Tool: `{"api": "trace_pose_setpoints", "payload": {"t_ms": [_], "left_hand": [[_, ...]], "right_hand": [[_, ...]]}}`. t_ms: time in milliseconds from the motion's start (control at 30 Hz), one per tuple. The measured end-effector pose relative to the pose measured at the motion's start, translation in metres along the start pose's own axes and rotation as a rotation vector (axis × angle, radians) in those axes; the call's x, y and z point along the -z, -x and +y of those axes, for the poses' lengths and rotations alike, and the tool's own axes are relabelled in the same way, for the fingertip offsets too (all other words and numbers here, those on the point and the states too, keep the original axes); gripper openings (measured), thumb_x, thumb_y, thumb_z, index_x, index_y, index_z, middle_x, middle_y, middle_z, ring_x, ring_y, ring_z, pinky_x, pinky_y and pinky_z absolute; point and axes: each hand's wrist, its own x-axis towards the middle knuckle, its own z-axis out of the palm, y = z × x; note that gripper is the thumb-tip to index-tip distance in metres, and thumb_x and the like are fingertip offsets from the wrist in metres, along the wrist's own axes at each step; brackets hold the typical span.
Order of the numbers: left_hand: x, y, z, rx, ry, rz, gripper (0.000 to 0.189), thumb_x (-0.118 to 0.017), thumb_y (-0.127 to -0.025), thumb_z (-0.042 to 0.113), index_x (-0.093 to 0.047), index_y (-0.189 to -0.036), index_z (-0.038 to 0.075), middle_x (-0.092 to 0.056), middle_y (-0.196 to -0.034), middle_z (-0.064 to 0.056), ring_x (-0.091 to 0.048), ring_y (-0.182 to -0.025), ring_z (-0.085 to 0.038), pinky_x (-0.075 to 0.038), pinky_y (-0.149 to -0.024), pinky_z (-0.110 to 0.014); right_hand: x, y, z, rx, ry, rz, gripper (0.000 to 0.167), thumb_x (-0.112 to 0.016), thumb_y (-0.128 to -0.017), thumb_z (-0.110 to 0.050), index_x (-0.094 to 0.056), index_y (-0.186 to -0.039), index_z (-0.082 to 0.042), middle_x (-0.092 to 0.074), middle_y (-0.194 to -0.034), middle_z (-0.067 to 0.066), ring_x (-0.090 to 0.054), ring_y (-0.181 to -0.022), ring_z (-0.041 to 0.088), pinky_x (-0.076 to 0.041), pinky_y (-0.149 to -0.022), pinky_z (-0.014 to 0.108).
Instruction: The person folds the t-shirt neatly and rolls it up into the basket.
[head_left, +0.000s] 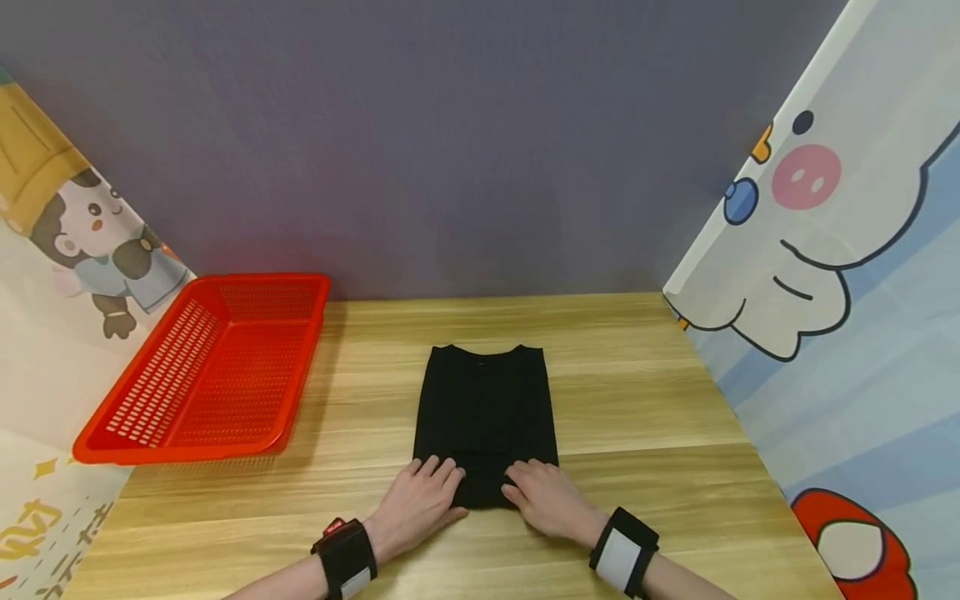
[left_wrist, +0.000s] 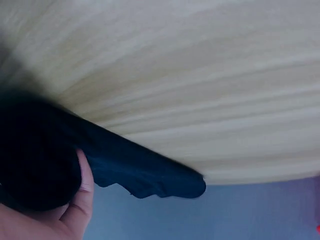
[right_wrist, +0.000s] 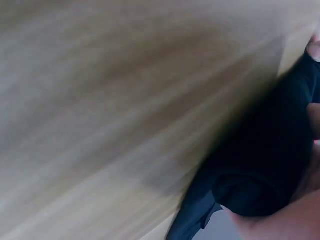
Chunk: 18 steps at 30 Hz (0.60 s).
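Note:
A black T-shirt (head_left: 486,400), folded into a narrow panel, lies on the table with its neckline away from me. At its near left corner, my left hand (head_left: 422,504) grips the bottom end, fingers over the top of the cloth. My right hand (head_left: 553,500) grips the near right corner in the same way. A crease crosses the shirt between the two hands. In the left wrist view a finger curls against a rounded fold of the black cloth (left_wrist: 135,162). Thick folded cloth (right_wrist: 265,135) also sits in the right hand's grasp in the right wrist view.
A red plastic basket (head_left: 247,358) with slotted sides stands on the left of the wood-grain table (head_left: 630,375). A grey panel (head_left: 450,150) rises behind the table. Cartoon-printed walls (head_left: 847,275) flank the table on both sides.

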Motion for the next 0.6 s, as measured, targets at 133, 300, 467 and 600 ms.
{"api": "trace_pose_setpoints", "payload": {"t_ms": [133,300,467,600], "left_hand": [[-0.001,0.000,0.003,0.037,0.011,0.022,0.040,-0.064,-0.091,0.057,-0.062,-0.098,0.018,-0.055,-0.087,0.005,-0.056,-0.078,-0.013,-0.043,-0.063,-0.027],[-0.003,-0.002,0.003,0.080,0.107,0.057,0.030,-0.067,-0.093,0.046,-0.060,-0.090,0.017,-0.052,-0.081,0.005,-0.053,-0.073,-0.012,-0.036,-0.056,-0.023],[-0.004,-0.006,-0.003,0.087,0.210,0.001,0.026,-0.063,-0.097,0.041,-0.062,-0.088,0.017,-0.050,-0.081,0.006,-0.052,-0.072,-0.010,-0.034,-0.054,-0.020],[-0.004,-0.009,-0.006,0.100,0.264,-0.053,0.030,-0.056,-0.102,0.041,-0.063,-0.084,0.018,-0.050,-0.080,0.005,-0.050,-0.071,-0.010,-0.035,-0.053,-0.020]], "right_hand": [[0.003,-0.002,-0.001,-0.036,-0.020,-0.052,0.020,-0.055,-0.102,-0.028,-0.065,-0.092,-0.015,-0.064,-0.086,-0.005,-0.061,-0.077,0.014,-0.047,-0.063,0.031],[0.003,0.001,-0.004,-0.073,-0.002,-0.057,0.027,-0.053,-0.103,-0.036,-0.068,-0.105,-0.013,-0.068,-0.097,-0.001,-0.064,-0.087,0.018,-0.052,-0.071,0.037],[-0.003,0.009,-0.006,-0.050,0.126,-0.002,0.050,-0.057,-0.097,-0.056,-0.059,-0.129,-0.017,-0.062,-0.116,0.000,-0.058,-0.105,0.020,-0.052,-0.086,0.047],[-0.009,0.012,-0.005,0.025,0.229,0.120,0.045,-0.066,-0.093,-0.051,-0.062,-0.121,-0.016,-0.060,-0.107,-0.002,-0.056,-0.098,0.016,-0.051,-0.080,0.040]]}}
